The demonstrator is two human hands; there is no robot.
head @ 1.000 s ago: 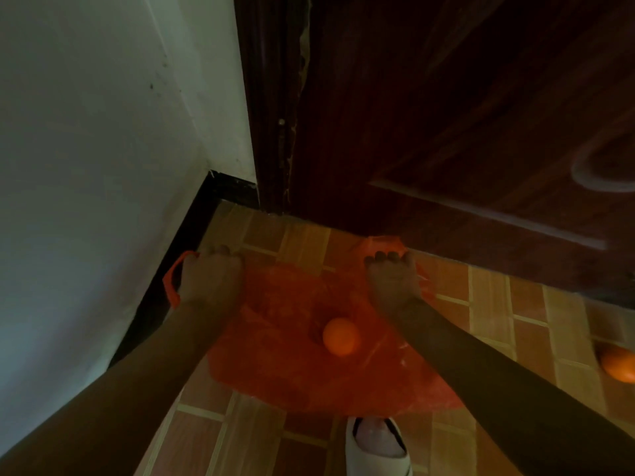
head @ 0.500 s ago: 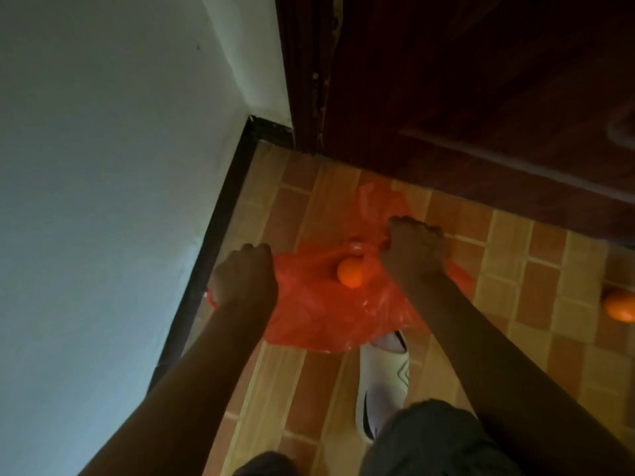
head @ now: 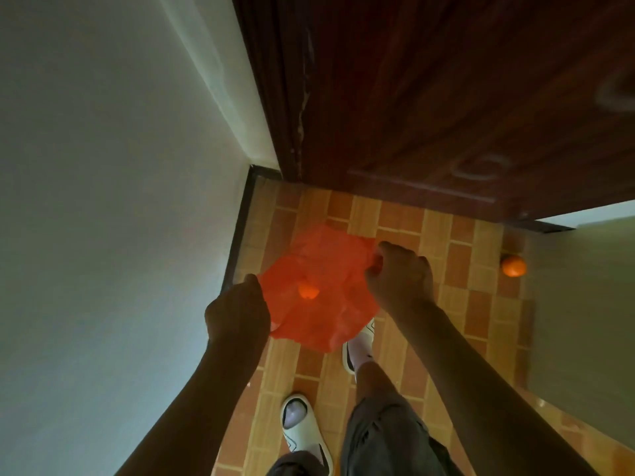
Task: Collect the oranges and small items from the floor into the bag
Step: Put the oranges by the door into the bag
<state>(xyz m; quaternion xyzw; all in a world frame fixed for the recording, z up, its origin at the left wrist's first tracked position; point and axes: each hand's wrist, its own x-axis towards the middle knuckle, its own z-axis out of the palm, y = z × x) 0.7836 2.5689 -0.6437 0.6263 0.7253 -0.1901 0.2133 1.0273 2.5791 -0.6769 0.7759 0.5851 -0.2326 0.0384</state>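
Down by the door, both hands hold a thin, translucent orange-red plastic bag (head: 319, 297) stretched between them above the floor. The left hand (head: 237, 312) has its grip curled tight around the bag's left edge, knuckles toward the camera, with the plastic bunched inside the fist. The right hand (head: 400, 278) has its grip clamped on the bag's right edge, fingers folded over a gathered bit of the film. The bag hangs slack and crumpled between the two, its lower edge drooping over the toe of a white slip-on sandal (head: 359, 341) on the person's right foot.

One small round orange (head: 308, 291) shows through the plastic, sitting low in the bag nearer the left hand. A second round orange (head: 513, 265) lies on the floor well to the right, close against the foot of a pale wall (head: 584, 304) and apart from the bag.

The floor (head: 457, 304) is laid in orange and tan rectangular tiles. A dark brown wooden door (head: 446, 97) stands along the far side, and a plain white wall (head: 103, 201) with a dark skirting strip runs along the left. The other white sandal (head: 302, 427) rests on the tiles nearer the camera, beside grey trouser legs (head: 385, 438).
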